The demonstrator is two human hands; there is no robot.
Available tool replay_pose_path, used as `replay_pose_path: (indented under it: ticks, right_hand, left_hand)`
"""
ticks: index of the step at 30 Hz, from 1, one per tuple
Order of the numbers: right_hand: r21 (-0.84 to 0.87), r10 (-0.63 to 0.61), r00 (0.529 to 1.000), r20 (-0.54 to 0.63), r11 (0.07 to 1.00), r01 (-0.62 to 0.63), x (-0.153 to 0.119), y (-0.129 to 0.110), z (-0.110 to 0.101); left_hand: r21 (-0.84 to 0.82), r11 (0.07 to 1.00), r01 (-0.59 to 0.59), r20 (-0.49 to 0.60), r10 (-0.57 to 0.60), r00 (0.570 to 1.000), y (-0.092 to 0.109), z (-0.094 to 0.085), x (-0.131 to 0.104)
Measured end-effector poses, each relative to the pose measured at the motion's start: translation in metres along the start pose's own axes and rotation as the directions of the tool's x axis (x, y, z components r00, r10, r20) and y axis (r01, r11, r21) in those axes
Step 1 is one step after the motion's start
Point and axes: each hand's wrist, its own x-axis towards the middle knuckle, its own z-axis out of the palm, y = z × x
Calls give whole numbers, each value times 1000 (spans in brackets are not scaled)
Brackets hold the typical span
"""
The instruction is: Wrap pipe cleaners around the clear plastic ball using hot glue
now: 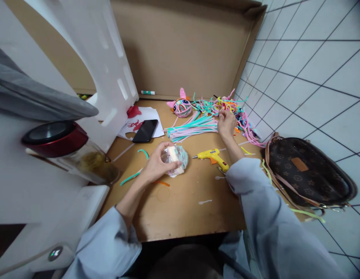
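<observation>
My left hand (157, 162) is closed around a rounded craft ball (182, 158), clear in part and covered with pale pink, white and teal strips. Thumb and fingers grip its left side, just above the table. At the back right, my right hand (226, 123) has its fingers bent down at the right end of a bundle of teal and pink pipe cleaners (191, 128). Whatever its fingertips pinch is hidden. A yellow glue gun (213, 155) lies between my hands, nozzle toward the ball. Behind the bundle sits a pink ball figure (182, 108) with ears and eyes.
Tangled colourful pipe cleaners (246, 126) pile against the tiled wall. A brown patterned bag (310, 170) stands at right. On the left are a black phone (145, 131) on paper, a red-lidded glass bottle (95, 164) and a white panel (110, 46). Cardboard (185, 46) closes the back.
</observation>
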Motion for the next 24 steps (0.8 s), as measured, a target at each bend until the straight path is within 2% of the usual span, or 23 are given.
replay_pose_path:
  ticks: [1,5,10,14,18,24]
  right_hand:
    - [-70,10,997,72,998,-5,11,3,7]
    - [-148,-22,976,214,987,55,35,23,28]
    - [-299,-7,922,387,945,133,47,32,46]
    - [-384,6,865,502,898,216,50,31,54]
    - [-443,-4,850,528,852,279,45,30,49]
    - [-498,-98,881,463,794,350,34,24,27]
  left_hand:
    - [-7,1000,2,8,-2,1000,-1,0,0]
    - [-27,999,22,32,-21,999,-5,0,0]
    - [33,999,27,9,-28,1000,-9,1,0]
    - [-13,1000,29,25,-28,999,-8,1,0]
    - [0,1000,25,18,-25,1000,-7,2,0]
    - [4,1000,30,24,-30,999,-8,1,0]
